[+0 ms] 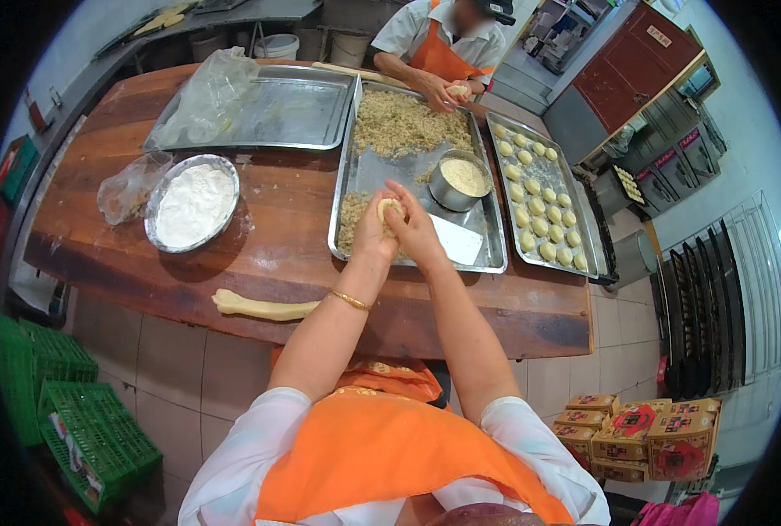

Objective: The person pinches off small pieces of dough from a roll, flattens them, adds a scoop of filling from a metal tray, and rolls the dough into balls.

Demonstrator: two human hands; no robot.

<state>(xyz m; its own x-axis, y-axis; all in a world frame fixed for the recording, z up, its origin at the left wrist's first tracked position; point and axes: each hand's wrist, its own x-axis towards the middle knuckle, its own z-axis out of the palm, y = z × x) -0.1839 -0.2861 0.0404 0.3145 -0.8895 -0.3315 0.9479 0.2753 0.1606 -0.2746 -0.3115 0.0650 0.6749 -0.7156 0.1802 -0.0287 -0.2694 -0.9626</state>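
Note:
A small round of pale dough point(390, 209) sits between my hands, over the near part of a metal tray point(336, 219). My left hand point(375, 235) cups it from the left, and my right hand point(417, 231) presses against it from the right with the fingers together. Crumbly light-brown filling point(408, 121) fills the tray's far part, with more by my left hand. Right of my hands stands a round metal container point(450, 195) of pale crumbs. A flat white scraper point(458, 241) lies below it. Near the table's front edge rests a dough roll point(267, 307), partly behind my left forearm.
Rows of dough balls point(538, 207) lie on a tray at the right. A bowl of white flour point(193, 206), a plastic bag point(210, 96) and another metal tray point(307, 110) are on the left. Across the wooden table point(267, 184), a co-worker point(438, 57) in an orange apron handles dough.

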